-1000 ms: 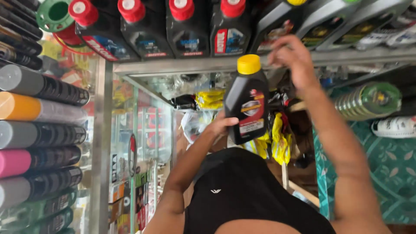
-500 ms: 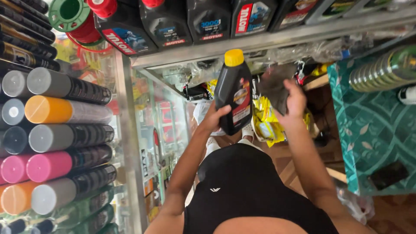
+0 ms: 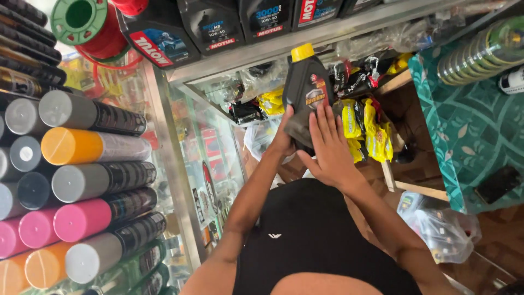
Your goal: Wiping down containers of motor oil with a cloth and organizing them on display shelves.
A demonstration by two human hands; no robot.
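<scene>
A dark grey oil bottle with a yellow cap and a red label is held up in front of a glass display case. My left hand grips its lower left side. My right hand lies flat against the bottle's front and bottom, fingers spread and together pointing up. Behind the bottle hang yellow and black packets inside the case.
A stack of spray cans with coloured caps fills the left. Black oil bottles stand on the metal-edged counter top, beside a green and red wire spool. A teal patterned cloth covers a table at right; plastic bags lie below.
The bottle has come lower and closer. My right hand moved in from the right and now presses on the bottle's front; the left hand kept its grip.
</scene>
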